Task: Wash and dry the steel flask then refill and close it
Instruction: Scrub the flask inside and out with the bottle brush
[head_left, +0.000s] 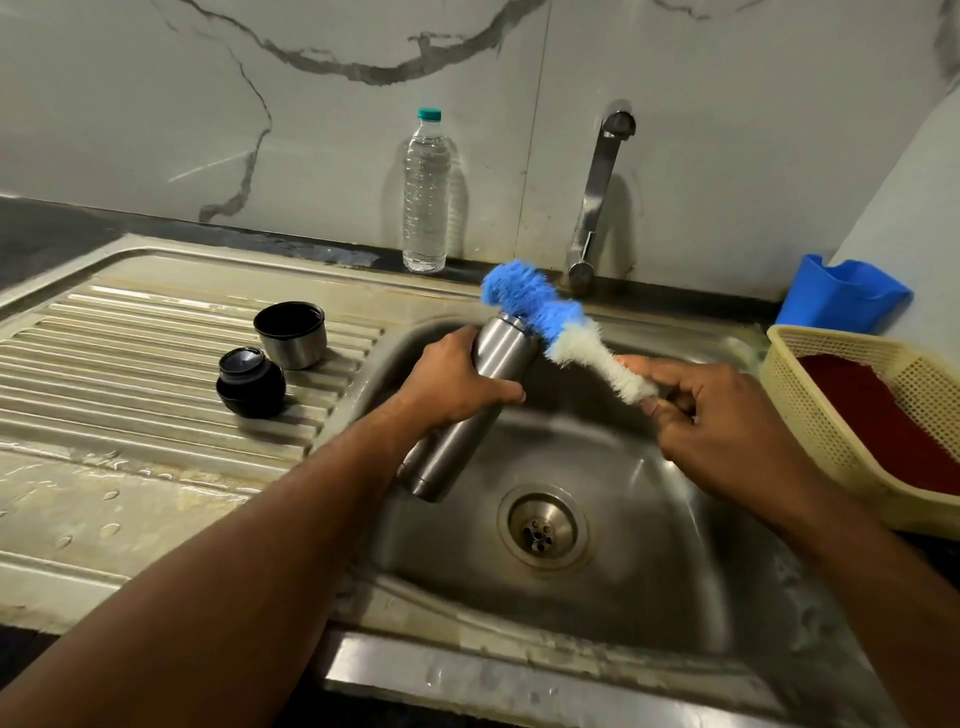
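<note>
The flask (470, 410), a plain brushed-steel cylinder with its mouth uncovered, is hanging tilted over the sink (649, 467), its open end pointing toward 1 o'clock and its base toward 7 o'clock. The left hand (457, 384) is wrapping its fingers round the upper body of the flask, while the right hand (727, 415) is pinching the lower end of a bottle brush (556, 322), whose blue bristles are lying across the flask's mouth and whose white bristles are running down toward 4 o'clock. The brush handle is lying hidden inside the right hand, and the blue tip is blurring at its edges. On the ribbed draining board (130, 364), at 9 o'clock from the flask, a steel cup (291, 335) is standing upright with its dark inside showing; just beside it, at its 7 o'clock, a black stopper (251, 382) is sitting. A capped plastic bottle (425, 192) of clear water is standing against the wall at 12 o'clock, left of the tap (597, 197). At 3 o'clock a cream basket (810, 395) is holding something red, cut off by the frame edge, with a blue tub (841, 293) behind it, its contents not visible.
</note>
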